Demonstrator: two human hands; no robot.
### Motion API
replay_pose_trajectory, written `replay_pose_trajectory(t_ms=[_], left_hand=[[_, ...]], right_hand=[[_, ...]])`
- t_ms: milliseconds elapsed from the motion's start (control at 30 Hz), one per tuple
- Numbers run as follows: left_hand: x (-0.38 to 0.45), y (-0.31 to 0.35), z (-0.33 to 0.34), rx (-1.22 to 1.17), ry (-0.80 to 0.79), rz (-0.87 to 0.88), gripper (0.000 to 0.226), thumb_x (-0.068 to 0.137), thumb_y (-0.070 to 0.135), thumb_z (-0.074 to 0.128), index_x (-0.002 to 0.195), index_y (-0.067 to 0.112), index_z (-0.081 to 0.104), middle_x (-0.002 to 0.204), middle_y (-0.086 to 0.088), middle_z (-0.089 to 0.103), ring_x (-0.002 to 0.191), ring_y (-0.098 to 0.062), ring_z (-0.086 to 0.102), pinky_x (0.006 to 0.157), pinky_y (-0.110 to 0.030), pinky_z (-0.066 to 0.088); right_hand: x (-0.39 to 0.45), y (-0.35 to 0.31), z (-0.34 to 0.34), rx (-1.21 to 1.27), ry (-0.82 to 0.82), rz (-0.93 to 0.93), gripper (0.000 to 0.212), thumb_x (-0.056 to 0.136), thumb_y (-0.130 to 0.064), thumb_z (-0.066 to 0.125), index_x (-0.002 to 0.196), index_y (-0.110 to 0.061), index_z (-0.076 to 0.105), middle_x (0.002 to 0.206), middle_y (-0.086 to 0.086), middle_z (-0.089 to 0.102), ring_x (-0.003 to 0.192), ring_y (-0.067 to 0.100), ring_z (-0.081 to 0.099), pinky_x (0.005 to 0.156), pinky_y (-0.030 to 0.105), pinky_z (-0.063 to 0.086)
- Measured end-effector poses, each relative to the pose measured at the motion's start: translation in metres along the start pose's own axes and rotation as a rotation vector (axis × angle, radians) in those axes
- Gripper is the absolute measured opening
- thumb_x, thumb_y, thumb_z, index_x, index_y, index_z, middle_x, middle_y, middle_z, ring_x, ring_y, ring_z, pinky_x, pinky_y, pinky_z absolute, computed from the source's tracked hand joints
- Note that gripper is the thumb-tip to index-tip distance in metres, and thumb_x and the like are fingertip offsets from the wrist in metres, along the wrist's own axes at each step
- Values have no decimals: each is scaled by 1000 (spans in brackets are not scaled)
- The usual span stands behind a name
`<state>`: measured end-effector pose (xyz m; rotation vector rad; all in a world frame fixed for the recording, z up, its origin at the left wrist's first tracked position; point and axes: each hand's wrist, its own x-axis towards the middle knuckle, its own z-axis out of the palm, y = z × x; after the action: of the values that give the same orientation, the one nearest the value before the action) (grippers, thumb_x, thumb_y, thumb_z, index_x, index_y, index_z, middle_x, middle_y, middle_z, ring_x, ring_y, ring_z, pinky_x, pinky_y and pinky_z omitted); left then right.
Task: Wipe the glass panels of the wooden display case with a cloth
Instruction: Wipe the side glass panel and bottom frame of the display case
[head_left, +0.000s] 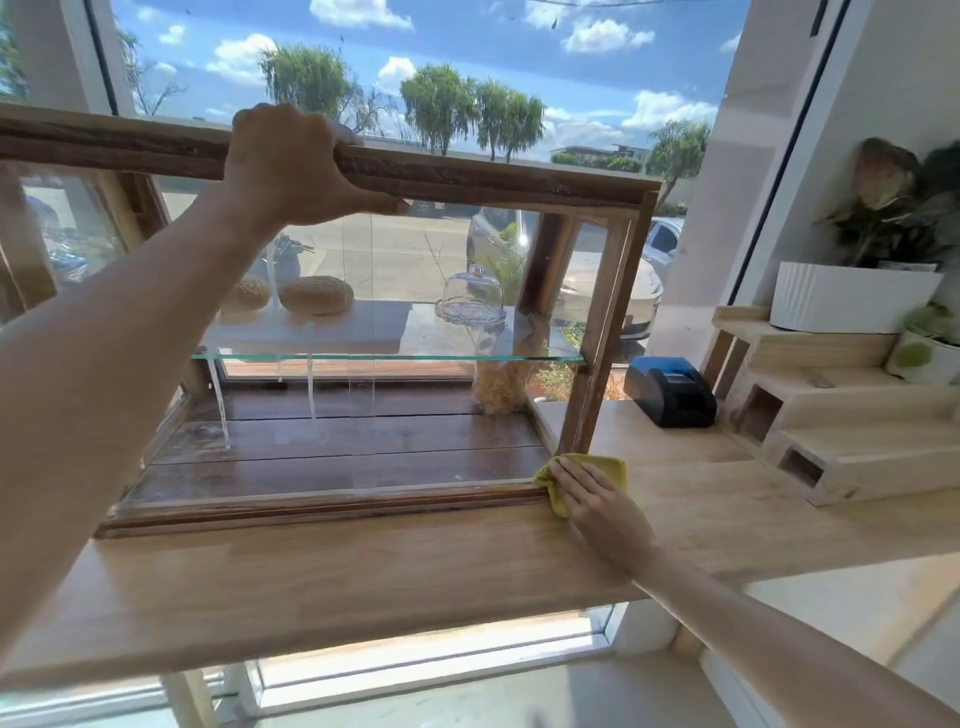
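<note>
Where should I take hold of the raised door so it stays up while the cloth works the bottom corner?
Grip the door's top wooden rail, coming from the front with fingers curled over its upper edge and thumb beneath, as the left hand does. The rail is a long, thick bar; the glass below offers no hold. The right hand presses the yellow cloth by the case's lower right corner.

Left hand raised, fingers curled in a grip; right hand pressed flat, low.
</note>
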<state>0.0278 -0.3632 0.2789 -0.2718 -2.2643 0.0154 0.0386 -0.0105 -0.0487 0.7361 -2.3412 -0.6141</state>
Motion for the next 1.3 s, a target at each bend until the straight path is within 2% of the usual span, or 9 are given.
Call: replay_pose_trajectory(t_ms=[67,133,200,367,567,733,900,1200,1300], left_hand=[[1,-1,1,-1,3,3,90,52,86,45,106,19,70,51,-3,47,61,-22,47,72,-37,44],[1,-2,4,-2,13,6,91,51,88,43,104,19,71,55,-6,53,61,-22,48,71,-36,44],[2,-4,5,-8,19,0,90,51,88,43,103,20,71,56,-5,52,61,-21,48,71,-35,43],[4,-4,6,-7,11,-7,96,46,94,40,102,22,71,60,-6,60,62,-21,50,68,-32,40],[5,-8,10,-17,28,-6,93,48,91,37,101,22,71,58,-3,55,63,-20,48,70,-31,39],[4,-8,11,1,23,-5,94,49,90,40,104,20,70,59,-4,52,64,-21,46,69,-31,33],[5,-5,7,22,-9,-24,93,50,88,44,102,16,70,50,1,37,65,-22,43,69,-32,31],[6,-5,9,21,-10,-23,101,44,93,37,100,16,71,58,-8,52,64,-23,46,68,-33,33],[6,-6,10,16,1,-13,103,43,95,35,99,17,72,59,-10,56,63,-24,46,67,-33,35]], right_hand=[[5,-6,-13,49,100,-65,49,69,-9,77,116,-6,66,128,11,60,121,24,55,100,38,43],[19,-18,-30,87,206,-232,39,87,-8,54,126,-8,59,136,10,54,129,23,47,107,37,40],[44,-34,-42,106,271,-358,38,97,-9,39,133,-9,52,142,9,48,134,22,41,110,35,36],[125,-72,-37,61,384,-458,39,100,-8,34,137,-8,47,145,9,44,137,22,37,114,35,29],[167,-95,-17,-13,257,-636,43,96,-15,32,135,-15,51,145,2,45,135,17,40,111,31,27],[146,-91,0,38,251,-595,43,97,-12,32,137,-10,48,146,2,43,136,18,38,109,32,33],[118,-49,4,-26,291,-591,41,101,-8,29,134,-10,53,145,2,45,135,17,39,114,33,21],[55,16,21,-144,198,-509,45,95,-11,35,139,-9,45,149,4,37,138,20,34,116,40,15],[40,26,22,-203,155,-481,51,89,-11,47,140,-8,43,150,6,34,139,23,31,115,42,12]])
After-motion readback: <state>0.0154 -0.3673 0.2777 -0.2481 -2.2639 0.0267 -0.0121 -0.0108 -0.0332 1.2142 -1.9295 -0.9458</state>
